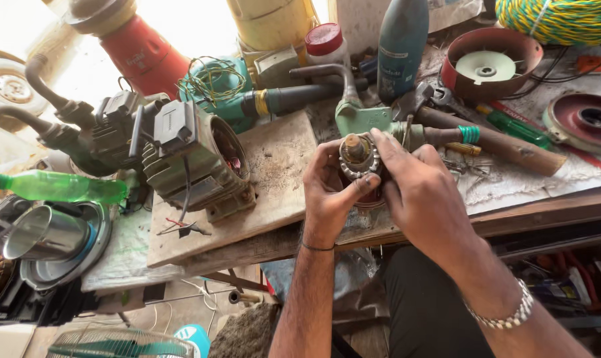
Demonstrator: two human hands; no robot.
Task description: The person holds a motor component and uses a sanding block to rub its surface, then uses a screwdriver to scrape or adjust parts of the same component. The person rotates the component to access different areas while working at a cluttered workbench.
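Over the near bench edge, our left hand (332, 192) and right hand (416, 192) pinch a motor rotor (359, 158) between curled fingers, green bottle (58, 187) lying far left, steel cup (45, 233) tipped inside a pan (98, 245), contents unclear

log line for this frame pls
left hand: holds motor rotor | right hand: fingers on rotor top | behind: green pump motor on wooden board

motor rotor (358, 158) | rusty, shaft up | held above bench edge
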